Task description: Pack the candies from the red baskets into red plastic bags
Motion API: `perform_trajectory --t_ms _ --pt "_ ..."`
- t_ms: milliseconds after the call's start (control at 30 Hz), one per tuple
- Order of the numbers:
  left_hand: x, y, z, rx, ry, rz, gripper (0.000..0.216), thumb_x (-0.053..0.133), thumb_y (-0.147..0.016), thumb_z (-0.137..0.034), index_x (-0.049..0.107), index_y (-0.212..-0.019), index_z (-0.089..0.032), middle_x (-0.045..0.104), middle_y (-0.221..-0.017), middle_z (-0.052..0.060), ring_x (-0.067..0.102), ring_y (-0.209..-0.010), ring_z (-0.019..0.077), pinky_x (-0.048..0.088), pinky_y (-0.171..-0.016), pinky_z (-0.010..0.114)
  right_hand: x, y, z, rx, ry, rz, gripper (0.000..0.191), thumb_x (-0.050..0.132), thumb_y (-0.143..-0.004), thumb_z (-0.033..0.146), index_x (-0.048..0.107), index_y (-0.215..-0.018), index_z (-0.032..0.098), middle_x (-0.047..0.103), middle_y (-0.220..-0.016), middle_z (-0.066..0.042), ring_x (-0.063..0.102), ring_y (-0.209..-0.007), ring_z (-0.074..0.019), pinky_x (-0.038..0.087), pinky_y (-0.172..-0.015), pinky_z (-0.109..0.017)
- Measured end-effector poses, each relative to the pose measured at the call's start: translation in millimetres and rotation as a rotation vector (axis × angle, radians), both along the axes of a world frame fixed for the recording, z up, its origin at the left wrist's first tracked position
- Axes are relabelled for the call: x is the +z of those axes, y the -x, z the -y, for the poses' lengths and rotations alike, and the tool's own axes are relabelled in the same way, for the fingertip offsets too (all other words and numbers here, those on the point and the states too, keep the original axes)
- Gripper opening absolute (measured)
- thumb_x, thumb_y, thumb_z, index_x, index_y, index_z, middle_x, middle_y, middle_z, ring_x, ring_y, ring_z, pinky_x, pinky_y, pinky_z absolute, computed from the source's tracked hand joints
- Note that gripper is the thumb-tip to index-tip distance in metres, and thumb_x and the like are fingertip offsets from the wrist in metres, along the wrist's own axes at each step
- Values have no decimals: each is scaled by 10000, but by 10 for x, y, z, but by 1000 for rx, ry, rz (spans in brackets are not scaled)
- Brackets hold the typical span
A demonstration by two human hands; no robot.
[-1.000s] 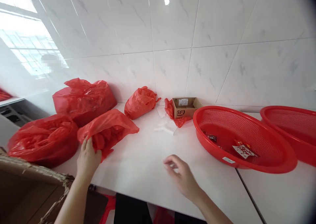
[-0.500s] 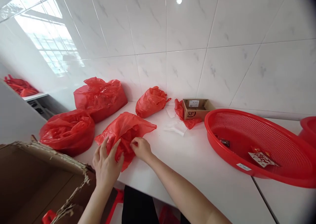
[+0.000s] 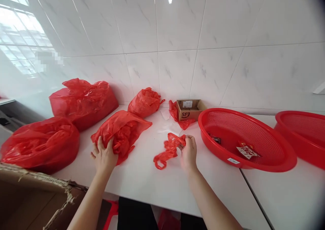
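Observation:
Pinched in my right hand (image 3: 189, 154) is a small crumpled red plastic bag (image 3: 171, 145), its looped handle hanging to the left just above the white table (image 3: 152, 179). My left hand (image 3: 105, 155) lies with fingers spread on the near left side of a larger red plastic bag (image 3: 111, 125). That bag gapes toward me, and crumpled red plastic (image 3: 124, 138) shows inside it. Part of the bag's left side is covered by my left fingers.
Full red bags (image 3: 86, 105) stand at the left, and a smaller knotted one (image 3: 144, 103) sits by the tiled wall. A small cardboard box (image 3: 191, 115) is beside a red basket (image 3: 215, 154) holding small packets. A large torn-edged carton (image 3: 33, 179) occupies the lower left.
My right hand has come out of the larger bag and moved right with a crumpled red bag. My left hand stays at the larger bag's side. The view has turned right.

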State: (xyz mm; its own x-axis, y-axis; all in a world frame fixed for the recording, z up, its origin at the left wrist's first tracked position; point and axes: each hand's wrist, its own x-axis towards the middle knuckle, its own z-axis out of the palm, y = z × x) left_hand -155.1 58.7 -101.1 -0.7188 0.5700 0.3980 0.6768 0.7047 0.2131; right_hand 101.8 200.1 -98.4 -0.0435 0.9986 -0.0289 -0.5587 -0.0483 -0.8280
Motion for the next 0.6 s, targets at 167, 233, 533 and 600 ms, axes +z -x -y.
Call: perform_trajectory --t_ms 167,233,533,600 --pt "203 -659 51 -229 -279 -99 461 566 -871 -317 573 -1322 -219 209 -1591 155 122 -1473 406 175 -1121 653 1 -308 46 21 85 -44 174 592 -792 327 469 -756 210 528 -683 58 525 -578 -94 464 -550 -229" --pt "128 -1102 43 -450 -413 13 377 571 -877 -330 613 -1237 -227 314 -1551 124 257 -1450 312 251 -1152 509 -5 -323 122 22 100 -58 180 590 -797 330 469 -743 208 520 -673 59 533 -584 -98 471 -558 -236" --pt "-409 -1809 -98 -685 -65 878 184 478 -854 -291 644 -840 -211 675 -710 14 613 -688 187 453 -661 275 21 -646 286 -231 -6 -84 181 624 -807 338 490 -785 219 593 -729 51 590 -666 -117 534 -694 -302" --pt "-370 -1647 -60 -672 -35 917 160 469 -801 -201 626 -824 -220 636 -621 -22 569 -603 162 414 -610 249 -2 -902 287 -337 1 -97 177 645 -787 326 503 -803 221 628 -750 38 615 -681 -128 540 -722 -322"
